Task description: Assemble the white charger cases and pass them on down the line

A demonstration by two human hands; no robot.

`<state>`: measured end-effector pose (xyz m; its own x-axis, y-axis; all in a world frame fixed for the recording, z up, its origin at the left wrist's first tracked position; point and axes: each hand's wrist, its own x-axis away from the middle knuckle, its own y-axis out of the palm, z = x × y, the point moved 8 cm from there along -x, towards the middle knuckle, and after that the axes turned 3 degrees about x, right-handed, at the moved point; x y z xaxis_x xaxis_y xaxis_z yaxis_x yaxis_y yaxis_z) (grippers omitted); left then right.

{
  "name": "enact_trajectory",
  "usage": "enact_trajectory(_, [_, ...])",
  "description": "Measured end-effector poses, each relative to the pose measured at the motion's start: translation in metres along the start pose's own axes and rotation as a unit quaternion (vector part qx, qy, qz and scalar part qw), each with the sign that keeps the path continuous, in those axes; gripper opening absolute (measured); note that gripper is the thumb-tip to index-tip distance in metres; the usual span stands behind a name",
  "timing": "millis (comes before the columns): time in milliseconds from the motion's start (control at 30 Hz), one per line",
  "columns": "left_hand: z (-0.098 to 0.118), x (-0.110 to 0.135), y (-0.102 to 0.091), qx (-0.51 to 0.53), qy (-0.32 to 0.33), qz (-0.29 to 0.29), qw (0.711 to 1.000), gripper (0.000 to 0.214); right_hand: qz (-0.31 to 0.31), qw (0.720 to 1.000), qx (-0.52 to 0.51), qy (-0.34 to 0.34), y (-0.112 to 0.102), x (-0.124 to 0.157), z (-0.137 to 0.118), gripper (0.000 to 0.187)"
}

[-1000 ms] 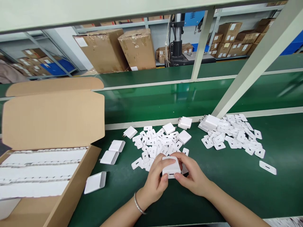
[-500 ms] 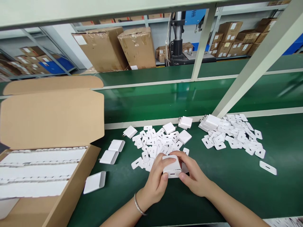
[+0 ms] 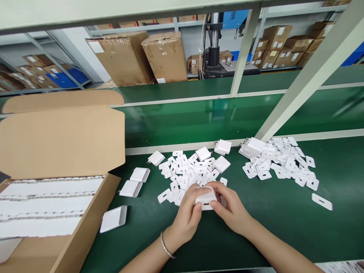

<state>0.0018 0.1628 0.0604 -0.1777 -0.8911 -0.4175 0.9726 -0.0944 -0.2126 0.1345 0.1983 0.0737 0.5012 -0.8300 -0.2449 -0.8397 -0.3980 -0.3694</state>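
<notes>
Both hands grip one white charger body [image 3: 206, 197] low over the green table [image 3: 284, 220], its port end facing me. My left hand [image 3: 186, 218] pinches its left side with thumb and fingers; a bracelet sits on that wrist. My right hand [image 3: 231, 210] closes on its right side. Just beyond lies a pile of small white cover plates [image 3: 189, 172] with a few charger bodies [image 3: 222, 164] among them.
An open cardboard box [image 3: 57, 167] with rows of white parts stands at left. Empty white shells [image 3: 113, 218] lie beside it. A second pile of plates [image 3: 284, 163] lies at right by a slanted white frame post [image 3: 298, 83]. A conveyor belt and stacked cartons lie behind.
The charger body has been tilted and turned a little between my fingers, and both hands shifted slightly away from me. Nothing else moved.
</notes>
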Motion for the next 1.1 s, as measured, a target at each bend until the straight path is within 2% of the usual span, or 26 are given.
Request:
enact_trajectory(67, [-0.009, 0.000, 0.002, 0.051, -0.068, -0.004, 0.996, 0.038, -0.004, 1.000, 0.011, 0.023, 0.001, 0.000, 0.006, 0.044])
enact_trajectory(133, [-0.014, 0.001, 0.003, 0.087, -0.111, 0.001, 0.990, 0.041, 0.001, 1.000, 0.026, 0.016, -0.001, 0.001, 0.006, 0.049])
enact_trajectory(267, [-0.018, 0.002, 0.004, 0.106, -0.141, 0.017, 0.984, 0.042, 0.012, 1.000, 0.003, -0.012, -0.005, 0.001, -0.001, 0.058])
enact_trajectory(333, [-0.019, 0.002, 0.004, 0.109, -0.145, 0.020, 0.983, 0.041, 0.007, 1.000, -0.006, -0.007, -0.006, 0.000, -0.001, 0.057])
enact_trajectory(433, [-0.018, 0.003, 0.003, 0.106, -0.139, 0.028, 0.984, 0.039, -0.010, 1.000, 0.001, 0.011, -0.004, 0.000, 0.002, 0.043])
enact_trajectory(533, [-0.011, 0.003, 0.001, 0.076, -0.097, 0.031, 0.992, 0.035, -0.009, 1.000, 0.000, 0.017, -0.003, 0.001, 0.004, 0.031])
enact_trajectory(667, [0.006, 0.003, -0.001, 0.008, -0.006, 0.035, 0.999, 0.034, 0.038, 0.999, -0.009, -0.037, -0.011, 0.002, -0.006, 0.041])
enact_trajectory(767, [0.011, 0.004, -0.003, 0.021, 0.027, 0.051, 0.998, 0.042, 0.051, 0.995, 0.000, -0.081, -0.016, 0.002, -0.016, 0.042])
enact_trajectory(833, [0.007, 0.003, -0.002, 0.066, 0.005, 0.054, 0.996, 0.048, 0.060, 0.995, -0.005, -0.085, -0.019, 0.002, -0.017, 0.043])
enact_trajectory(967, [-0.004, 0.001, -0.001, 0.119, -0.081, 0.049, 0.988, 0.050, 0.083, 0.993, -0.026, -0.075, -0.026, 0.004, -0.012, 0.045])
enact_trajectory(1100, [-0.007, 0.000, -0.006, 0.126, -0.107, 0.070, 0.984, 0.054, 0.086, 0.994, -0.030, -0.067, -0.026, 0.005, -0.009, 0.049])
